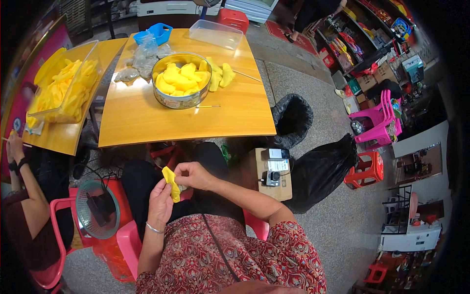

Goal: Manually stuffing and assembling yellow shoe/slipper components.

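Observation:
Above my lap, my left hand (160, 197) is closed around a small yellow piece, soft-looking and elongated (171, 183), that stands up out of its fingers. My right hand (194, 175) is pinched together right beside the piece's edge; what its fingertips hold is hidden. Ahead on the wooden table (186, 127) stands a round tin (181, 102) heaped with similar yellow pieces (181, 77). Several more yellow pieces (223, 78) lie against the tin's right side. A thin stick (209, 106) rests in front of the tin, and a longer stick (247, 75) lies farther right.
Clear plastic bags (145, 60), a blue basket (157, 33) and a clear tray (215, 35) sit at the table's back. At left, another person's hands (15, 147) work near a yellow-filled clear tub (73, 105). A cardboard box (254, 169) and black bags (323, 171) stand right.

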Action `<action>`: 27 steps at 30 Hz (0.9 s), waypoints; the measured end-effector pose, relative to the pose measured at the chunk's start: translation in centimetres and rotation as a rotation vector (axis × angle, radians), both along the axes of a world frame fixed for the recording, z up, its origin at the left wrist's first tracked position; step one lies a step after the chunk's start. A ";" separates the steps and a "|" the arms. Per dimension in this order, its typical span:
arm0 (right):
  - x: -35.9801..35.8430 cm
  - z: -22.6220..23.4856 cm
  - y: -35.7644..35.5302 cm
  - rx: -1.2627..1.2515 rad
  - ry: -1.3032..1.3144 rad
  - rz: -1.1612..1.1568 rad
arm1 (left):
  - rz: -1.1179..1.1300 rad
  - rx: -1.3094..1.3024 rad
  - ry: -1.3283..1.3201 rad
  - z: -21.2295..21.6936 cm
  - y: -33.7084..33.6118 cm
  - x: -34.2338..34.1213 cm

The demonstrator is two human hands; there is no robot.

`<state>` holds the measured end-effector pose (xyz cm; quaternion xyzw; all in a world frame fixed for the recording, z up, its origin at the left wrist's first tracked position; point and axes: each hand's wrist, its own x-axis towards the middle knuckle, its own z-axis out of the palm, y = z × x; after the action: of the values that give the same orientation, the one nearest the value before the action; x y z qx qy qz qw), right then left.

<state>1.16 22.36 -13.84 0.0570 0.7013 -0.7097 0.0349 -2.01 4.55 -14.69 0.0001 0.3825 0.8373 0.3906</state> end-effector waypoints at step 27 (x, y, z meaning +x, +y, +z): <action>0.3 1.9 0.9 0.261 0.202 0.095 | 0.124 0.023 -0.072 -0.1 0.2 1.0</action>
<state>1.42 23.28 -11.95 -0.0437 0.7892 -0.6124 -0.0097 -0.97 4.80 -14.82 -0.0493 0.3578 0.8636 0.3517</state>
